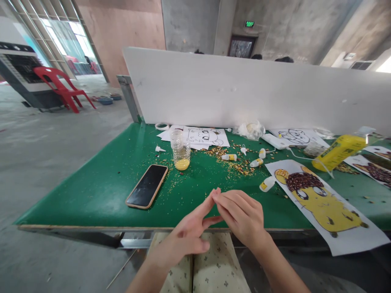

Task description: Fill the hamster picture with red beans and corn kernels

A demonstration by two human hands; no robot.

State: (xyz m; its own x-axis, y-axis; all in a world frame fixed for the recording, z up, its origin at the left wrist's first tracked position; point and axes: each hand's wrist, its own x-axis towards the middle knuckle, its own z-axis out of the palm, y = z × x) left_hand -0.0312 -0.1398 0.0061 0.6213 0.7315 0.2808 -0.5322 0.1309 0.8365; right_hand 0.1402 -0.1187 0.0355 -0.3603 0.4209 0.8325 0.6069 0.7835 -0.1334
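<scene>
Just over the table's front edge, my two hands meet fingertip to fingertip. My left hand [191, 232] is held with its fingers stretched and the thumb apart, and nothing shows in it. My right hand [242, 215] pinches the tip of a left finger; whether anything small lies between them cannot be made out. A smartphone [147, 186] with a tan case lies to the left. Behind it, a clear plastic bottle [181, 149] holds a little yellow grain. To the right lies a paper picture [320, 199] of a bear-like animal covered in yellow grain and dark beans.
Small white glue bottles [267, 184] lie among scattered seeds [241, 167] on the green table [100, 175]. A yellow bottle [342, 151] leans at the right. Line drawings [207, 136] lie along the white partition [244, 89]. A red chair [62, 87] stands far left.
</scene>
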